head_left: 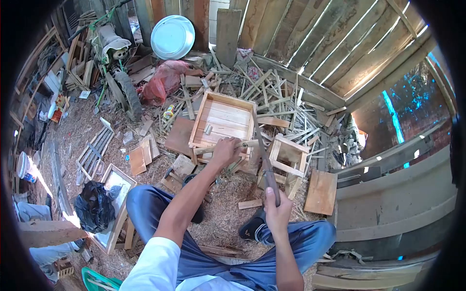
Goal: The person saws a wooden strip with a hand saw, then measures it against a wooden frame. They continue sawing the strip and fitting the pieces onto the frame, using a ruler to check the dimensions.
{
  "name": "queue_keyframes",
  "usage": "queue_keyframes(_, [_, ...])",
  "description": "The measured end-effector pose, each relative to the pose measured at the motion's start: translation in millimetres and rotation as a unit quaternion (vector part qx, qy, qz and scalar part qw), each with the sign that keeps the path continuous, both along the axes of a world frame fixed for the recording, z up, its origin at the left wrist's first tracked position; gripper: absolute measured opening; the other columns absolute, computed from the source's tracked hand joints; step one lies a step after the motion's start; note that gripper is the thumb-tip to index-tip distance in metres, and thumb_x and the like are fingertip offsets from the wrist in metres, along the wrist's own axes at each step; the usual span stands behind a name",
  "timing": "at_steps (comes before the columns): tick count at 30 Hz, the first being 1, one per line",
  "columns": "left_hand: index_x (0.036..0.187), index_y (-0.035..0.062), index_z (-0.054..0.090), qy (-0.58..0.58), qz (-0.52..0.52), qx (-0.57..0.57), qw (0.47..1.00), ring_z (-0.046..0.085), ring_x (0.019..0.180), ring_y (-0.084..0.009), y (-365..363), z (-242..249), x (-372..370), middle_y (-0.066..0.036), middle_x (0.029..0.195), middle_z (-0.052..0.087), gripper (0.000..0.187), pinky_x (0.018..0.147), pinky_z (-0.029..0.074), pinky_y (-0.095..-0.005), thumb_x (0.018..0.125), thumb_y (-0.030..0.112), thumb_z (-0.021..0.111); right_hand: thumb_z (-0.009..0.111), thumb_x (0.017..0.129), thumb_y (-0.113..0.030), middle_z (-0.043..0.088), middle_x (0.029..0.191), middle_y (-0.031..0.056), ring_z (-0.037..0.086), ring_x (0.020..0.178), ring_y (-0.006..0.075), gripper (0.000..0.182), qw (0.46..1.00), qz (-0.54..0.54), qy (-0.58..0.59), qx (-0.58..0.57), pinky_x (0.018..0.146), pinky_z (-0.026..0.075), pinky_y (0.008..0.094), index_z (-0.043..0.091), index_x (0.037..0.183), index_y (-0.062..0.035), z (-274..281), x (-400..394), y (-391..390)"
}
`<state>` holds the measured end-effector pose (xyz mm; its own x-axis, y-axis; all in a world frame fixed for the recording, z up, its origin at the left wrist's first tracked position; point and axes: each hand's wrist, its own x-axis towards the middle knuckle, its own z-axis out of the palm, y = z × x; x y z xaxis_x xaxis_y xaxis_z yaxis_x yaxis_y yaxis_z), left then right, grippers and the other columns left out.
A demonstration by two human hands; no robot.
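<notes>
My left hand [227, 152] is closed around a short light wooden stick [248, 143] lying crosswise over the near edge of a shallow wooden box [199, 121]. A small pale block [208, 129] rests inside that box. In my right hand [278, 213] is the brown handle of a machete [268, 169], its long narrow blade pointing away from me. The blade passes close by the stick's right end and the box's right side. Just right of the blade stands a small wooden frame like a stool [289, 155].
Thin wood strips [286, 109] lie heaped behind the box. A flat board [321, 192] sits at the right, and a black plastic bag [95, 206] at the left. A white round basin [173, 37] leans on the plank wall. Another person's trouser leg [53, 254] shows at lower left.
</notes>
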<state>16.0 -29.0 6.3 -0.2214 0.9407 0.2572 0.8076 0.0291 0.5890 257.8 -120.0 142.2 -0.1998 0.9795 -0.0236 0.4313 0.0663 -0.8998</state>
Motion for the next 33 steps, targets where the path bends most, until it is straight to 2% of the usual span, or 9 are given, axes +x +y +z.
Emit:
queue_keyframes(4, [0.096,0.0043,0.067,0.080,-0.017,-0.025,0.996,0.062,0.088,-0.0330,1.3,7.6,-2.8,-0.015,0.088,0.068,0.032,0.078,0.045,-0.0466,0.081,0.032,0.065,0.055,0.098,-0.032,0.047,0.056,-0.0028,0.044,0.046,0.0054,0.039,0.999,0.009,0.039,-0.036,0.042,0.034,0.0232,0.056,0.073,-0.0031,-52.5,-4.1,22.5])
queue_keyframes(6, [0.095,0.0042,0.067,0.077,-0.022,-0.019,0.997,0.062,0.086,-0.0342,3.9,6.0,-2.2,-0.015,0.086,0.068,0.033,0.079,0.046,-0.0454,0.080,0.033,0.066,0.057,0.095,-0.035,0.047,0.051,0.0037,0.043,0.049,0.0109,0.044,0.993,-0.018,0.086,-0.081,0.048,0.034,0.0332,0.060,0.072,0.0022,-65.4,-16.0,29.3])
queue_keyframes(10, [0.099,0.0040,0.063,0.015,-0.051,-0.023,0.998,0.060,0.086,-0.0330,1.1,10.7,-3.4,-0.014,0.086,0.067,0.030,0.080,0.045,-0.0424,0.081,0.028,0.066,0.057,0.095,-0.035,0.047,0.049,0.0072,0.047,0.047,0.0148,0.044,0.998,-0.012,0.055,-0.024,0.047,0.036,0.0357,0.059,0.071,0.0018,-106.2,-24.2,48.1])
queue_keyframes(14, [0.100,0.0041,0.059,0.053,-0.069,0.082,0.993,0.058,0.090,-0.0311,-2.7,9.5,-5.0,-0.011,0.093,0.064,0.024,0.079,0.044,-0.0401,0.082,0.019,0.065,0.054,0.098,-0.033,0.049,0.053,-0.0008,0.047,0.045,0.0071,0.040,0.999,0.013,0.043,0.002,0.042,0.037,0.0246,0.057,0.072,-0.0019,-131.3,-28.7,62.1])
queue_keyframes(17, [0.098,0.0041,0.058,0.103,-0.064,0.044,0.992,0.057,0.093,-0.0298,-3.0,6.3,-2.3,-0.009,0.097,0.061,0.023,0.078,0.044,-0.0380,0.081,0.017,0.066,0.054,0.098,-0.034,0.049,0.053,-0.0010,0.047,0.045,0.0073,0.042,0.999,0.020,0.031,0.011,0.042,0.036,0.0247,0.057,0.071,-0.0020,-138.0,-31.3,63.3])
queue_keyframes(19, [0.099,0.0038,0.059,0.095,-0.067,0.055,0.992,0.058,0.091,-0.0299,-3.2,4.4,-1.9,-0.009,0.095,0.062,0.024,0.077,0.045,-0.0381,0.081,0.016,0.067,0.058,0.094,-0.035,0.042,0.048,0.0076,0.041,0.045,0.0151,0.043,0.998,-0.010,0.059,-0.026,0.046,0.032,0.0377,0.059,0.070,0.0014,-135.6,-34.8,61.5])
queue_keyframes(25, [0.106,0.0036,0.062,0.030,-0.061,0.070,0.995,0.061,0.089,-0.0299,-3.7,2.6,-1.6,-0.010,0.092,0.065,0.029,0.075,0.051,-0.0395,0.081,0.016,0.067,0.057,0.094,-0.032,0.038,0.048,0.0118,0.038,0.042,0.0165,0.043,0.995,0.037,-0.029,0.088,0.045,0.032,0.0391,0.057,0.068,0.0017,-114.5,-36.6,56.3])
queue_keyframes(28, [0.109,0.0067,0.064,0.006,-0.041,0.040,0.998,0.063,0.092,-0.0302,-13.1,2.5,0.5,-0.011,0.095,0.066,0.029,0.076,0.052,-0.0399,0.081,0.016,0.067,0.058,0.094,-0.030,0.039,0.049,0.0137,0.039,0.042,0.0178,0.040,0.999,0.029,-0.022,0.013,0.045,0.033,0.0396,0.057,0.069,0.0014,-104.1,-32.4,47.8])
queue_keyframes(33, [0.104,0.0090,0.065,-0.020,0.001,-0.039,0.999,0.064,0.086,-0.0337,-4.4,8.9,-4.5,-0.014,0.092,0.065,0.029,0.075,0.052,-0.0429,0.082,0.026,0.066,0.055,0.096,-0.029,0.043,0.049,0.0032,0.042,0.046,0.0119,0.045,0.998,0.029,-0.054,0.019,0.045,0.034,0.0345,0.052,0.062,-0.0005,-86.9,21.1,-20.6])
